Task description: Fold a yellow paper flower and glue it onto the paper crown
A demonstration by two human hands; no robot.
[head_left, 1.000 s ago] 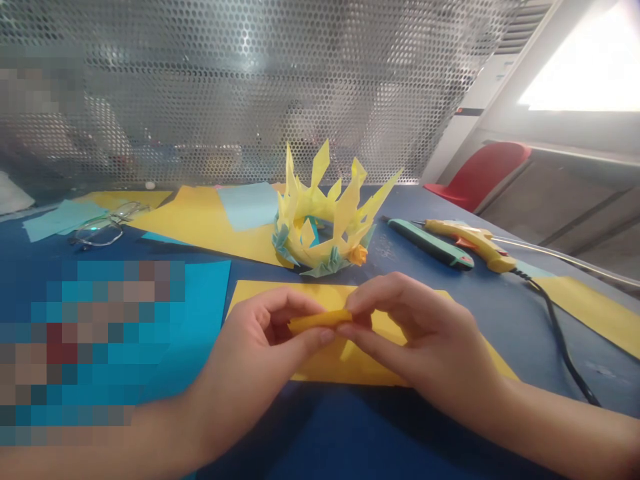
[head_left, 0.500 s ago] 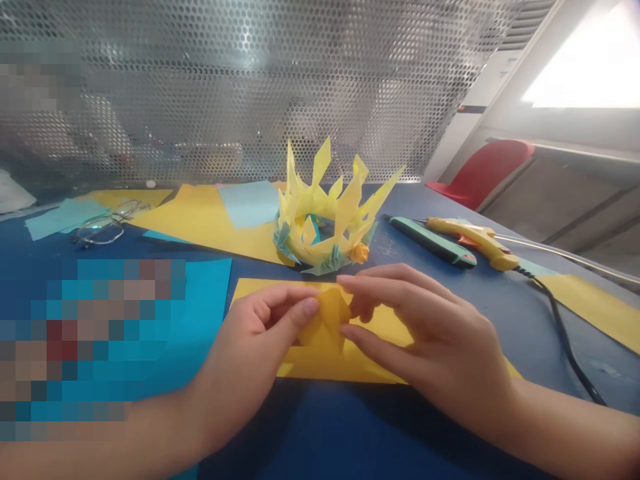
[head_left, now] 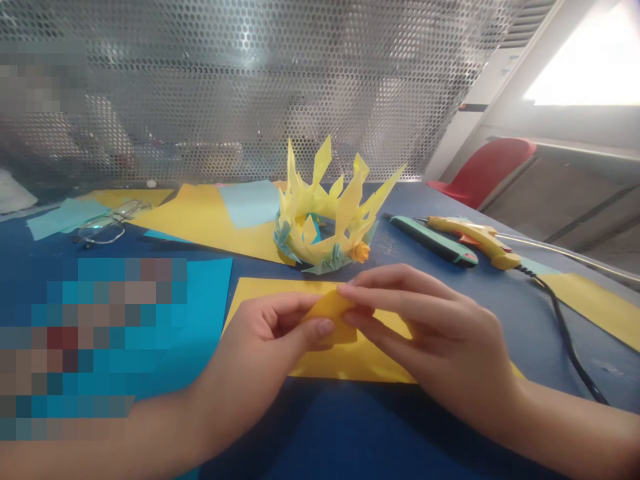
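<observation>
A small folded piece of yellow paper (head_left: 334,315) is pinched between both my hands just above a yellow sheet (head_left: 350,363) on the blue table. My left hand (head_left: 265,347) grips its left side between thumb and fingers. My right hand (head_left: 430,333) holds its right side with fingers pressed together. Behind them stands a spiky yellow paper crown (head_left: 330,213) with teal folds and a small orange flower at its base.
A teal utility knife (head_left: 434,243) and a yellow glue gun (head_left: 475,240) with a black cord (head_left: 565,340) lie at the right. Glasses (head_left: 103,227), yellow and light blue sheets lie at the back left, a teal sheet (head_left: 205,300) at the left. A perforated metal screen stands behind.
The small yellow piece was a narrow strip a second ago; my fingers have turned and opened it into a broader folded flap. Both hands stay in the same place.
</observation>
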